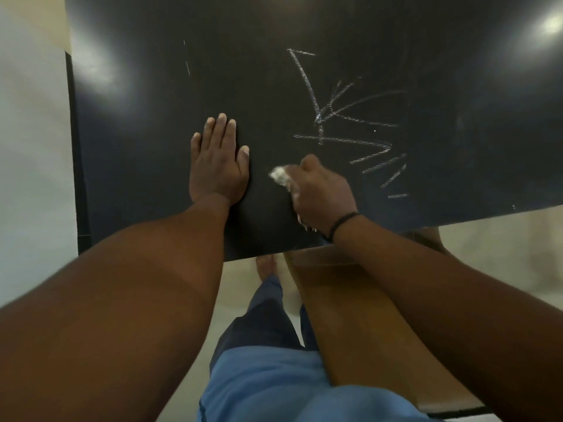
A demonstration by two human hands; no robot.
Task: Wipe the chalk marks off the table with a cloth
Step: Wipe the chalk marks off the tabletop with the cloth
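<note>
2 hands are on the dark table (pixel 152 123): your left hand (pixel 217 166) is lying flat, fingers straight; your right hand (pixel 320 193) is gripping a white cloth (pixel 280 175) beside the chalk marks (pixel 350 117).

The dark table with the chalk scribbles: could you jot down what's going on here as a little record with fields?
surface: dark table, glossy, with light glare
marks: chalk marks, white scribbles right of centre, not yet wiped
faint mark: thin stroke at upper left
left hand: flat on the table, fingers straight
right hand: grips a whitish cloth, just below-left of the scribbles
wrist: dark band on the right wrist
below the table: brown bench
</note>
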